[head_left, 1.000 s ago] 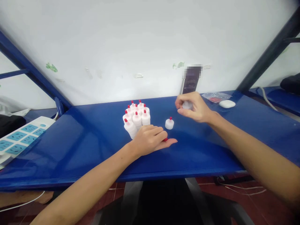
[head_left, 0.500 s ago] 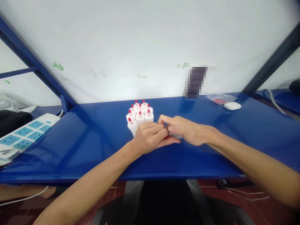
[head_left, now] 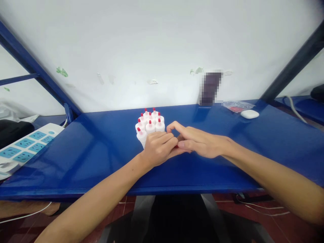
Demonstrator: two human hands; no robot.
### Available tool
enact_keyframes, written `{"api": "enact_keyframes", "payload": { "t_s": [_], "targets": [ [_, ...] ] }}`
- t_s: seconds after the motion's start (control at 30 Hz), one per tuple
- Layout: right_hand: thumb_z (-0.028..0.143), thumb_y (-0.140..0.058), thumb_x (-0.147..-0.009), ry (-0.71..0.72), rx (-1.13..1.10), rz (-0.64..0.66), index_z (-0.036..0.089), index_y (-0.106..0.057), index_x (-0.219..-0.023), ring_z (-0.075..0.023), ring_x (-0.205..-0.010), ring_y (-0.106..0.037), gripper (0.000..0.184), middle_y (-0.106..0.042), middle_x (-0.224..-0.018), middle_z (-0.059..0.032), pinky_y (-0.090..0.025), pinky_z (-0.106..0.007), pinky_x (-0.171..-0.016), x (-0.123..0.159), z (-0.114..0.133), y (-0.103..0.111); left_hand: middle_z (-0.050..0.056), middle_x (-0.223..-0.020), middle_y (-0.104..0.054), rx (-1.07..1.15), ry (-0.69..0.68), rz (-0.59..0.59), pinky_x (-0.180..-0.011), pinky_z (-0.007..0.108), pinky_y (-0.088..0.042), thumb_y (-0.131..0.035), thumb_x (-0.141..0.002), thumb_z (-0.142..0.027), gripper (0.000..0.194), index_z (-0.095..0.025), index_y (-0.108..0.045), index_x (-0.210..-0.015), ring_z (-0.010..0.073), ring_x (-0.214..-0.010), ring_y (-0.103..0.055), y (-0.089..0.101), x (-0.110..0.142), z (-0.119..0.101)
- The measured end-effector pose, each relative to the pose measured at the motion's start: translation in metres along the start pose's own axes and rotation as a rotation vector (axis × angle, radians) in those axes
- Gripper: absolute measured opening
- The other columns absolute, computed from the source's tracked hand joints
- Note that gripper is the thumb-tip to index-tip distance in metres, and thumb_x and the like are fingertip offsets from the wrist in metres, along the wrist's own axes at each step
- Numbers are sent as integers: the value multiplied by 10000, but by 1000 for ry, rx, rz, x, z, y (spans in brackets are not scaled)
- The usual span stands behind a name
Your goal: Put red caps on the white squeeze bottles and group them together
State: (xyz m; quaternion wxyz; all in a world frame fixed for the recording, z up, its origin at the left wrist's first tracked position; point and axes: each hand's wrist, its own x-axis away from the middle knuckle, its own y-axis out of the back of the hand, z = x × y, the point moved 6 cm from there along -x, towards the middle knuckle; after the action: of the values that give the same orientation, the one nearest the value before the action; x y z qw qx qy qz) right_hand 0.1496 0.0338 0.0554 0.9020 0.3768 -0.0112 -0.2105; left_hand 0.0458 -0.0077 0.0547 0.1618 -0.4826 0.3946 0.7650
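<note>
My left hand (head_left: 160, 145) is closed just in front of a cluster of white squeeze bottles (head_left: 150, 127) with red-tipped nozzles, partly covering the nearest ones. Against its fingertips, my right hand (head_left: 198, 140) bends its index finger over and presses its thumb in, fingers closed. Whatever sits between the two hands is hidden now; a moment earlier a bit of red and a whitish piece showed there. The bottles stand upright, packed together on the blue table (head_left: 101, 148).
At the left lies a white power strip (head_left: 32, 141) with blue sockets. A pixelated dark upright object (head_left: 210, 88) leans at the wall. Near it are a clear plastic bag (head_left: 236, 106) with red pieces and a white rounded case (head_left: 249, 114). Blue frame posts rise at both sides.
My right hand has closed in on the left fingers, its thumb moving left and down. The red and whitish bits between the hands have gone out of sight. The bottles stay put.
</note>
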Motion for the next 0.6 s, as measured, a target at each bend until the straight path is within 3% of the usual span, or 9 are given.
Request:
{"api": "enact_keyframes", "payload": {
  "t_s": [0.23,0.43,0.6],
  "targets": [
    [313,-419,-948,-104,107,14,191,-363,-1196,-110,-533,-378,282,-432,-633,74,-292,-251,-518,-2,-3,0,-46,-502,-465,43,10,45,-475,252,-302,-540,-967,-383,448,-168,-455,-583,77,-442,-394,-4,2,1],
    [152,-418,-869,5,156,-19,201,-187,-1504,-110,-506,-405,677,-463,-619,84,-332,-246,-524,-3,6,-3,-19,-567,-550,130,55,80,-508,239,-362,-512,-976,-407,387,-157,-546,-682,95,-492,-467,-11,5,-1],
    [125,-410,-824,39,251,-187,190,-312,-1486,-111,-456,-405,672,-499,-534,96,-316,-250,-526,4,0,19,-54,-548,-466,308,261,134,-470,221,-295,-595,-921,-437,403,-157,-490,-651,67,-475,-394,-18,9,9]
  ]
}}
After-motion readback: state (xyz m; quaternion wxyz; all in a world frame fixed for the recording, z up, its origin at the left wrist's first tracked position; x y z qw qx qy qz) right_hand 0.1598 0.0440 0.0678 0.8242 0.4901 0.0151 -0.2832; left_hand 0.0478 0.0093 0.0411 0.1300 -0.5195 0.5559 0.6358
